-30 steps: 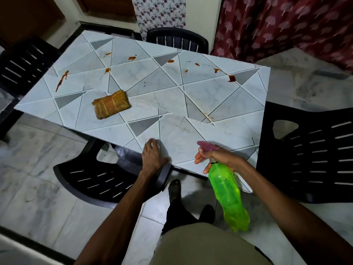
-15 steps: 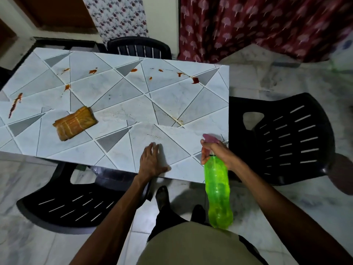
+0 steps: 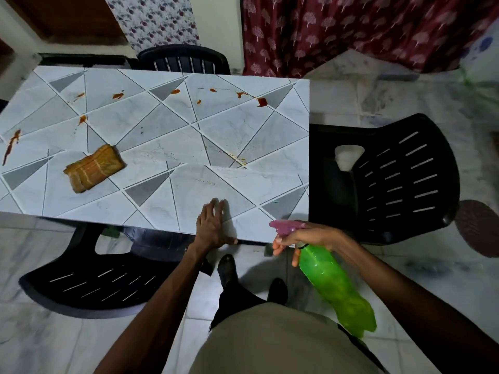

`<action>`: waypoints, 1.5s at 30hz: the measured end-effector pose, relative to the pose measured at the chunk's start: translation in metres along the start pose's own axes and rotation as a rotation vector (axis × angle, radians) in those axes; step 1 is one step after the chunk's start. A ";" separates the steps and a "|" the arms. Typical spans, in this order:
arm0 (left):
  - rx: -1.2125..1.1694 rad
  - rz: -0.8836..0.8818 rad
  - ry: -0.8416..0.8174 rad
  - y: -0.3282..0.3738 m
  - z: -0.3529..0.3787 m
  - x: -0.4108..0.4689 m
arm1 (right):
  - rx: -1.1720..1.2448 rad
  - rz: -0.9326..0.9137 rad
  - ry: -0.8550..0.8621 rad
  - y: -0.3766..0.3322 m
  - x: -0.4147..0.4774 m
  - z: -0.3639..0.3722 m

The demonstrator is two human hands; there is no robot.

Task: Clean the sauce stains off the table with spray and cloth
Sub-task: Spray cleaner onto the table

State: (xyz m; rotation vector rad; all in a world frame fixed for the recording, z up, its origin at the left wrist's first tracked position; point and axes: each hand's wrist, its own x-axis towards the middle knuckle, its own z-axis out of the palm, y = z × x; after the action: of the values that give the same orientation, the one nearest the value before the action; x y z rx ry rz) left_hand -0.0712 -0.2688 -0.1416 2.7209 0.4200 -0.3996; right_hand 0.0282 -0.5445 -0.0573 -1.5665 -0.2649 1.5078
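Note:
The white table [image 3: 162, 136] with grey triangle pattern carries several red-brown sauce stains: one at the far right [image 3: 261, 102], one at the far middle [image 3: 117, 95], a long streak at the left edge [image 3: 10, 145]. A folded orange-brown cloth [image 3: 94, 168] lies on the left half. My left hand [image 3: 212, 225] rests flat on the near edge, fingers spread, holding nothing. My right hand [image 3: 305, 236] grips the neck of a green spray bottle [image 3: 334, 287] with a pink trigger head, tilted just off the table's near right corner.
Black plastic chairs stand at the right [image 3: 391, 179], at the near left [image 3: 89, 279] tucked under the table, and at the far side [image 3: 183, 59]. A red patterned curtain [image 3: 351, 31] hangs behind. Pale marble floor [image 3: 405, 265] surrounds the table; my feet are below.
The view has swung, so the table sits squarer and further left. My right hand has tilted the bottle more, its base swinging right. My left hand stays on the table edge.

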 end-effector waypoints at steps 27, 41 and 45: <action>0.016 0.159 -0.028 0.084 0.012 0.011 | 0.324 -0.071 0.476 0.027 -0.075 -0.068; 0.002 0.176 -0.032 0.083 0.018 0.015 | 0.171 0.117 0.269 0.087 -0.085 -0.029; -0.013 0.173 -0.028 0.079 0.018 0.015 | 0.175 0.106 0.284 0.082 -0.086 -0.029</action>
State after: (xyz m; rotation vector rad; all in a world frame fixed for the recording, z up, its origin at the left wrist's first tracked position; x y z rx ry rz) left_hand -0.0353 -0.3426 -0.1391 2.7084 0.1773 -0.3852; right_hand -0.0005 -0.6629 -0.0622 -1.6482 0.1107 1.3274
